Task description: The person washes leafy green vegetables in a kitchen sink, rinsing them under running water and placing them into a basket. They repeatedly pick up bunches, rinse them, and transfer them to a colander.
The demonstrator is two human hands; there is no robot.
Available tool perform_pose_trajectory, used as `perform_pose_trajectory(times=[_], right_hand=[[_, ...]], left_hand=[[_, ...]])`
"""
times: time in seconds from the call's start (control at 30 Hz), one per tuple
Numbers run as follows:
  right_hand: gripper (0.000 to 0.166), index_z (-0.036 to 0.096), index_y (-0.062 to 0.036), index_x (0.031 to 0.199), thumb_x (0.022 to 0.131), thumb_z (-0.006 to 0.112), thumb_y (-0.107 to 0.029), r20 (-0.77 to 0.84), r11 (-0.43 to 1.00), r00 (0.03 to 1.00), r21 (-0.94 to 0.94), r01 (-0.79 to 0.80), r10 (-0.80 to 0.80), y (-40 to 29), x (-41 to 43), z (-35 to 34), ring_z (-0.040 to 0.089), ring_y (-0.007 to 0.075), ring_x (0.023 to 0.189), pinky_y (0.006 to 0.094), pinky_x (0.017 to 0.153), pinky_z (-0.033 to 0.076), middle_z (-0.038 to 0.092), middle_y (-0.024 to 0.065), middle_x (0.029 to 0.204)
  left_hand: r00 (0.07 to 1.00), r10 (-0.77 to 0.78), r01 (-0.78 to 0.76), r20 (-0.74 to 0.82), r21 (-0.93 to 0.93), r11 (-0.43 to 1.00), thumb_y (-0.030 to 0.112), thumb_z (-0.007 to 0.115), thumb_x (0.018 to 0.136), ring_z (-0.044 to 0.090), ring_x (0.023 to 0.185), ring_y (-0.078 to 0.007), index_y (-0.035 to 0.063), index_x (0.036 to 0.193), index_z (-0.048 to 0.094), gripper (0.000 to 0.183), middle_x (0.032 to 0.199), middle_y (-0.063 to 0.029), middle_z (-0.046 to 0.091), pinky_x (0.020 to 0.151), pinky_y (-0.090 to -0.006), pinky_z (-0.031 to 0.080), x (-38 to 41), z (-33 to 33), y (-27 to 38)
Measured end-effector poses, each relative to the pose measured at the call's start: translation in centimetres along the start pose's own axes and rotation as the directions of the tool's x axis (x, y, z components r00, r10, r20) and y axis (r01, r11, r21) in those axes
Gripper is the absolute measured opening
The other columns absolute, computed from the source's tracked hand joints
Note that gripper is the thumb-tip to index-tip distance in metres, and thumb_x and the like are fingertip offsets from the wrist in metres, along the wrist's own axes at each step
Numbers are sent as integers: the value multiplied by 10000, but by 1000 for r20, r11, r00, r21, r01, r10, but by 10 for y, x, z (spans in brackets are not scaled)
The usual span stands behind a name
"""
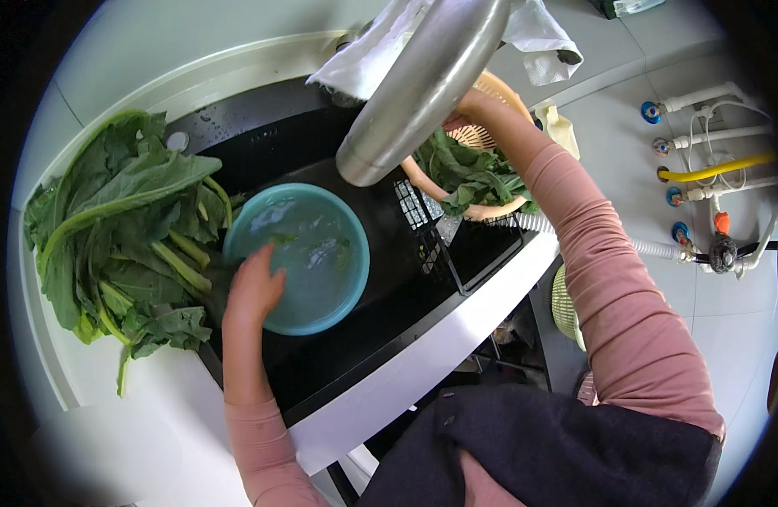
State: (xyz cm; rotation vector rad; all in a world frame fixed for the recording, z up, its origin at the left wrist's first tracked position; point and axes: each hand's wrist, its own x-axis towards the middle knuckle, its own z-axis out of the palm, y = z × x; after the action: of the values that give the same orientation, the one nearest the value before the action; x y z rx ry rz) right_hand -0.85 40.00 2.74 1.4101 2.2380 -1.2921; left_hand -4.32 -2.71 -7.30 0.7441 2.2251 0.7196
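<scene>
My left hand (254, 286) is over the near left rim of a turquoise plastic basin (359, 279) holding cloudy water. Its thumb and forefinger are apart with nothing visible between them; the other fingers are hidden. Small green leaf bits (282, 239) show in the water. My right hand (460, 114) reaches into a peach plastic colander (507, 92), mostly behind a brushed-metal faucet spout (420, 95), so its grip is hidden. Green leaves (468, 168) lie in that colander, close below my right wrist. A heap of large leafy greens with thick stalks (122, 222) sits left of the basin.
The basin stands in a black sink (319, 361) with a white front edge (420, 380). A black wire rack (449, 260) is under the colander. White cloths (379, 54) hang behind the spout. Pipes with valves (706, 139) run along the right wall; a green basket (565, 310) is lower right.
</scene>
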Motion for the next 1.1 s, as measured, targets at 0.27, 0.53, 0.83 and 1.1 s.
perform_pose_trajectory(times=[0.27,0.53,0.83,1.1], right_hand=[[507,575,16,977,765,566,-445,-85,455,761,-841,291,-643,3,-60,-12,623,230,733,318,624,501,613,174,820],[240,582,-60,1014,811,565,-188,405,385,532,-391,836,-743,18,-191,154,590,195,735,297,640,471,586,101,863],[309,533,-47,1051,749,523,-112,419,382,830,-746,546,-368,89,-108,285,552,300,890,376,754,460,535,144,1008],[179,627,-54,883,738,542,-115,630,604,692,-411,682,-353,65,-133,262,561,304,829,390,723,441,584,146,858]], left_hand=[[990,-33,41,-139,55,998,170,500,797,461,1061,-331,47,1200,430,427,1150,-186,482,886,-406,381,10,5,-2],[948,-55,106,-314,150,983,99,438,820,442,1089,-346,38,1216,414,402,1190,-191,446,904,-415,373,10,9,-15],[856,-93,-51,-508,-263,963,70,383,793,502,1014,-337,7,1178,457,397,1084,-214,528,883,-371,382,16,-9,1],[903,-287,-123,-318,-834,538,102,375,835,448,1099,-212,54,1166,508,360,1182,-108,496,935,-333,302,20,-22,-8]])
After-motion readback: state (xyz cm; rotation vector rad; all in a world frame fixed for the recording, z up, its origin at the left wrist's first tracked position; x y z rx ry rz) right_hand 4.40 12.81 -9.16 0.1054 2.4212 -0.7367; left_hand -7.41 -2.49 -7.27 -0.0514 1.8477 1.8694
